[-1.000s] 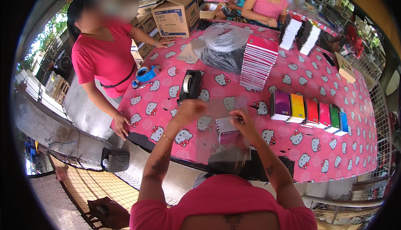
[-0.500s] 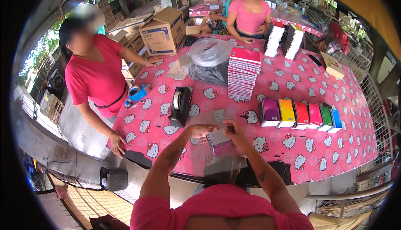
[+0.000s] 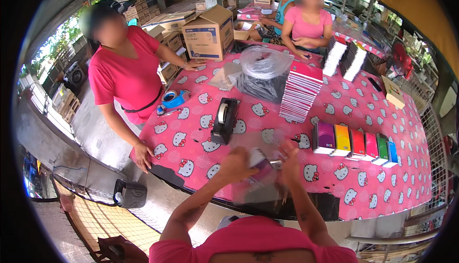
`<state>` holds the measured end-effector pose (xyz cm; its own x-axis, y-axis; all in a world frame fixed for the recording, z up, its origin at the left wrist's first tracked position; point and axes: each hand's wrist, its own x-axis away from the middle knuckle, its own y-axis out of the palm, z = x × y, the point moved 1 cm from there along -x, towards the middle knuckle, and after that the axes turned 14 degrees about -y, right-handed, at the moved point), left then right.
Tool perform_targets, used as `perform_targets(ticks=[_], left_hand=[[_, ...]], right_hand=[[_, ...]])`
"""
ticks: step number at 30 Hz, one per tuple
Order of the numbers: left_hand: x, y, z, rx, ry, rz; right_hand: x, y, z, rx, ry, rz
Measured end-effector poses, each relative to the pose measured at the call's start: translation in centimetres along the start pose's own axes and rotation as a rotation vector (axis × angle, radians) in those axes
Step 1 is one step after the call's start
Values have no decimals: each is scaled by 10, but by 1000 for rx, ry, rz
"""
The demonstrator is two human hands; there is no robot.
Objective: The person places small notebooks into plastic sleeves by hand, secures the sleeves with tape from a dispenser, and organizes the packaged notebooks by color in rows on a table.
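At the table's near edge, my left hand (image 3: 235, 166) is closed on a small spiral notebook (image 3: 260, 166) with a purple and white cover. A clear plastic bag (image 3: 253, 191) lies around or over the notebook; the overlap is too blurred to tell which. Smeared by motion, my right hand (image 3: 289, 160) is at the bag's right side, and its fingers appear to touch the plastic. Just beyond my left hand stands a black tape dispenser (image 3: 224, 122). To the right sits a row of coloured spiral notebooks (image 3: 357, 143).
A tall stack of spiral notebooks (image 3: 301, 91) stands beyond my hands, beside bundled clear plastic bags (image 3: 260, 74). A co-worker (image 3: 126, 67) leans on the table (image 3: 172, 129) at left. Farther back are a cardboard box (image 3: 209, 33), a blue tape dispenser (image 3: 173, 99) and a seated person (image 3: 308, 21).
My hands have moved apart, and the notebook has tilted between them. The view has shifted, so the table's things sit farther right. The seated person's hand has moved onto the table edge.
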<state>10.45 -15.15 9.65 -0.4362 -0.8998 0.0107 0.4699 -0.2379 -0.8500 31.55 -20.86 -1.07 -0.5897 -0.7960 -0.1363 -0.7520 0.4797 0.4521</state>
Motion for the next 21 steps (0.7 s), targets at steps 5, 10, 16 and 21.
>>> perform_targets(ticks=[5,10,16,21], left_hand=[[41,-47,-182,1109,-182,-97],[-15,-112,-279,268,-708,-21],[-68,-78,-237,-345,-341,781],[-77,66,81,73,422,426]], right_hand=[[15,-75,-53,287,-105,135],[13,-149,-80,366,-147,284],[-14,-237,-136,1230,-534,188],[-39,-381,-205,1663,-326,520]])
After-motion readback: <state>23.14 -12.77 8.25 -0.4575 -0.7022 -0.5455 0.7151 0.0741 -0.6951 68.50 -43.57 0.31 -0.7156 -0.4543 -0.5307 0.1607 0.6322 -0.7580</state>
